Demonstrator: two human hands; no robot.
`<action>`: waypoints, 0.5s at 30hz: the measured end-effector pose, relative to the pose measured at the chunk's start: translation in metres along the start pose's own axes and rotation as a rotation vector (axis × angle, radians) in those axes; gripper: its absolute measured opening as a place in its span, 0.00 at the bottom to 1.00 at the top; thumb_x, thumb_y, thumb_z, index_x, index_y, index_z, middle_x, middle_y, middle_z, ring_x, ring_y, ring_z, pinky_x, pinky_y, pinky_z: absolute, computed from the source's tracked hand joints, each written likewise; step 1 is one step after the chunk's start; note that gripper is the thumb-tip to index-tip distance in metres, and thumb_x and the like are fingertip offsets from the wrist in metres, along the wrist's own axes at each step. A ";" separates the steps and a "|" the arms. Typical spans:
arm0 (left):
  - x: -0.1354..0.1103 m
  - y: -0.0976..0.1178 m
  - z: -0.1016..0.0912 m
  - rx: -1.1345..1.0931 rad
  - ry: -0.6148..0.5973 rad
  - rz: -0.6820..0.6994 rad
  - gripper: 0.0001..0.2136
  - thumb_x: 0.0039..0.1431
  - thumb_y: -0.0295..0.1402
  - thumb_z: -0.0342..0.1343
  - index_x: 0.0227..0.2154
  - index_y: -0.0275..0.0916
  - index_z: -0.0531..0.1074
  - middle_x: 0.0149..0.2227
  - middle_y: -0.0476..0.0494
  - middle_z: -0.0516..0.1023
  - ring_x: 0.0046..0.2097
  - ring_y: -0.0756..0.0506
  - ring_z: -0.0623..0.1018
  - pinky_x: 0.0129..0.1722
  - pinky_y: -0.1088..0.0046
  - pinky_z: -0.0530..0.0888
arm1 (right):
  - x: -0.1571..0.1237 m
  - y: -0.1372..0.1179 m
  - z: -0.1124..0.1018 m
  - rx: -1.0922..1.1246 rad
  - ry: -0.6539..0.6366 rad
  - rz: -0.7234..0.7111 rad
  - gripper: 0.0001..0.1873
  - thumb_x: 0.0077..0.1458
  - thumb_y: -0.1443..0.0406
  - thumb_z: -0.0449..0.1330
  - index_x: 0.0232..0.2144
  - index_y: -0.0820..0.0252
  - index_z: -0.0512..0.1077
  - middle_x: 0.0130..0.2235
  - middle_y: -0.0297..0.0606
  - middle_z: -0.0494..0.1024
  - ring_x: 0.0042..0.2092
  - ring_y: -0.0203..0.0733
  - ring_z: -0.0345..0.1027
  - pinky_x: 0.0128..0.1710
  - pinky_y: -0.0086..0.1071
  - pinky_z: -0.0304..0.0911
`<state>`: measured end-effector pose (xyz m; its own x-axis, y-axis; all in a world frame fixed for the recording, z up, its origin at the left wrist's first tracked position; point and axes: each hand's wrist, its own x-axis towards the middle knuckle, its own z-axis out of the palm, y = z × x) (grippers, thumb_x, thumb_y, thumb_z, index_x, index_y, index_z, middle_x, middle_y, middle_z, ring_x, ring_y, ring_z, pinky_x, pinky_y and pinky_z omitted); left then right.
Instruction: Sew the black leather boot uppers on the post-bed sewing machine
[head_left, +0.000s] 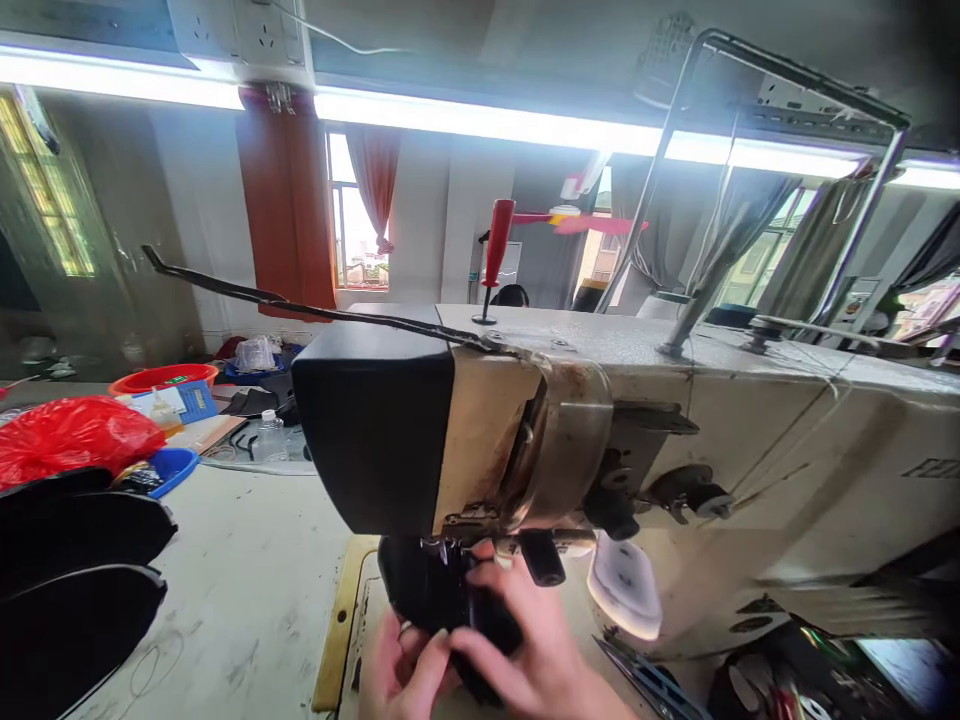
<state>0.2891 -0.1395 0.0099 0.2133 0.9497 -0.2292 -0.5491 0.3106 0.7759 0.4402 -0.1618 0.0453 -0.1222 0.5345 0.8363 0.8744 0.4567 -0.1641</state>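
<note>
A glossy black piece of material point(424, 590), perhaps leather, lies under the head of a sewing machine point(375, 430), at its needle area. My left hand point(412, 665) pinches the near edge of this piece, with thumb and fingers close together. From the right, my right hand point(532, 640) grips the same piece, its thumb beside my left thumb and its forefinger reaching up near the presser foot. The needle area itself is mostly hidden by the machine head and my fingers. Below my hands the piece's lower end is partly covered.
Curved black pieces point(75, 620) are stacked at the left. Behind them are a red plastic bag point(75, 435), a blue basin point(176, 470) and a clear bottle point(270, 437). A screwdriver point(499, 245) stands on the machine. Blue-handled snips point(649, 680) and a lit lamp point(624, 585) are right of my hands.
</note>
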 end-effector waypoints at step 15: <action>-0.016 -0.009 0.019 0.115 -0.057 0.172 0.30 0.44 0.46 0.71 0.45 0.39 0.64 0.32 0.43 0.83 0.32 0.42 0.83 0.32 0.71 0.78 | 0.012 0.018 0.001 0.030 -0.045 -0.177 0.09 0.67 0.66 0.55 0.43 0.60 0.75 0.36 0.42 0.83 0.37 0.40 0.80 0.36 0.28 0.75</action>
<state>0.3062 -0.1582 0.0176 0.1715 0.9835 -0.0571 -0.4863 0.1349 0.8633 0.4537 -0.1464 0.0515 -0.2941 0.4752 0.8293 0.8229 0.5672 -0.0332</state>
